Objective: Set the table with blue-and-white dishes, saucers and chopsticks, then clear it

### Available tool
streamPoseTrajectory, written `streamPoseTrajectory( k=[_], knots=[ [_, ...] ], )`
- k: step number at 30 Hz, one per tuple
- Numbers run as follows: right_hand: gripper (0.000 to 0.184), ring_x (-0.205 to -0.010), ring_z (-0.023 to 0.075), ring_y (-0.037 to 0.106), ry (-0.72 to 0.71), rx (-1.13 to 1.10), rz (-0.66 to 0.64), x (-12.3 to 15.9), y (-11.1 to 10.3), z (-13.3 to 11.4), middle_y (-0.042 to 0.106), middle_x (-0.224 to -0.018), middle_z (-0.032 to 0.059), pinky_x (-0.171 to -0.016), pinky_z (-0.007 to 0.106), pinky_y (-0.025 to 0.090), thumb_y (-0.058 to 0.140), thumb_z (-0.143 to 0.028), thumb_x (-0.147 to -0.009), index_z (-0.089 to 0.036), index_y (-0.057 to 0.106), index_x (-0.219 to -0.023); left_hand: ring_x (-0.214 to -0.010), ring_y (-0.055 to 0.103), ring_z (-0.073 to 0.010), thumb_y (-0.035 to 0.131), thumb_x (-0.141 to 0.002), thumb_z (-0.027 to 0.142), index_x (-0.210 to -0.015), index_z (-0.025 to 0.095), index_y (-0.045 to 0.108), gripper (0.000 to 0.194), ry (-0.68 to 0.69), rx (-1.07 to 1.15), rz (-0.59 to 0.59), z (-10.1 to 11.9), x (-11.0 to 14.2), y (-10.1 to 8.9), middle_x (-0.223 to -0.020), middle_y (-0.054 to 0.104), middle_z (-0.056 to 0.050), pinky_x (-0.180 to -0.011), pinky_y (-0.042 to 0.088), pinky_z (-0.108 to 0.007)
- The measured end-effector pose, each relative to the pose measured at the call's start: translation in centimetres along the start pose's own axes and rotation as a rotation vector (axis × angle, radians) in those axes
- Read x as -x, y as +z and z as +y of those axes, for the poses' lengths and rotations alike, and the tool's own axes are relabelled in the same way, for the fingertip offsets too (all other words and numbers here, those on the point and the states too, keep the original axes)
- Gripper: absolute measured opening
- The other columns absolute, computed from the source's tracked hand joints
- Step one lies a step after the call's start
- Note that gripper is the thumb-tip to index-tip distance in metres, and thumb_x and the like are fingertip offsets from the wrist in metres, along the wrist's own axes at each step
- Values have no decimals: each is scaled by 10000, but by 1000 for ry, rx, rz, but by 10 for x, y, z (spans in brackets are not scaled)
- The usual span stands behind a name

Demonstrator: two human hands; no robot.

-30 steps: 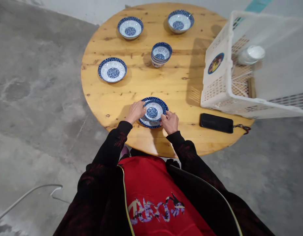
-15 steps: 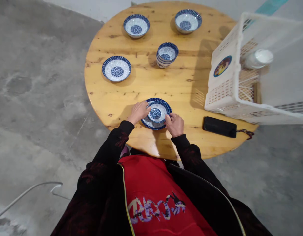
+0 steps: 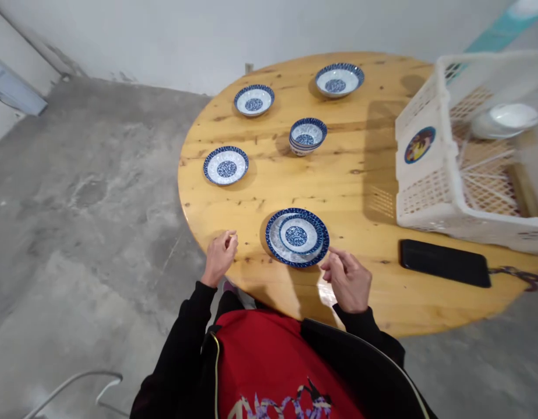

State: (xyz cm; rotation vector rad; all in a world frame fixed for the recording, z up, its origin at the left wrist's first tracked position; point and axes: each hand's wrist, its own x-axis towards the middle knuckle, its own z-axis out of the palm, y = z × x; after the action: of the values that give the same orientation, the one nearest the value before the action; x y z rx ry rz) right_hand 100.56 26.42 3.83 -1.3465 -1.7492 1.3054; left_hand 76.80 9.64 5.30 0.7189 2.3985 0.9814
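A small blue-and-white dish (image 3: 298, 234) rests on a larger blue-rimmed plate (image 3: 275, 247), a little right of its middle, near the table's front edge. To the left of the plate, my left hand (image 3: 220, 256) is apart from it, fingers curled in and nothing held. My right hand (image 3: 347, 282) is at the plate's lower right rim, empty, its index finger stretched out and the others bent. Whether that fingertip touches the rim I cannot tell.
Patterned bowls stand farther back on the round wooden table (image 3: 269, 180): one at left (image 3: 226, 166), one behind it (image 3: 254, 100), one at back right (image 3: 339, 80). Stacked small bowls (image 3: 307, 137) are between. A white crate (image 3: 421, 192) and black phone (image 3: 443, 262) occupy the right.
Both hands have let go of the small dish, which now sits on the plate. My left hand has drawn back left, my right hand slightly right. The view has tilted up and shifted left.
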Motion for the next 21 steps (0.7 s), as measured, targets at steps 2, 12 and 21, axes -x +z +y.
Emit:
streamPoseTrajectory(
  k=[2, 12, 21],
  knots=[
    [398, -424, 130, 530, 3, -47, -36, 10, 16, -7, 628, -607, -13, -446, 270, 462, 568, -460, -858, -133, 690, -1049, -716, 711, -165, 453, -941, 352, -1137, 164, 675, 351, -26, 46, 0, -9, 5, -3, -841, 731, -44, -672, 513, -251],
    [366, -430, 127, 535, -42, -99, -157, 58, 134, -38, 624, -612, -19, -477, 268, 468, 543, -456, -868, -149, 675, -1018, -711, 721, -171, 454, -928, 397, -1130, 171, 692, 385, 67, 86, -128, -61, -15, -68, -811, 741, -28, -690, 507, -259],
    [361, -420, 127, 523, 52, -185, -249, 118, 264, -77, 613, -589, -15, -432, 253, 435, 539, -458, -846, -153, 672, -988, -677, 701, -160, 455, -914, 402, -1060, 163, 683, 361, 82, 156, -132, -141, -38, -164, -805, 716, -28, -683, 493, -253]
  ],
)
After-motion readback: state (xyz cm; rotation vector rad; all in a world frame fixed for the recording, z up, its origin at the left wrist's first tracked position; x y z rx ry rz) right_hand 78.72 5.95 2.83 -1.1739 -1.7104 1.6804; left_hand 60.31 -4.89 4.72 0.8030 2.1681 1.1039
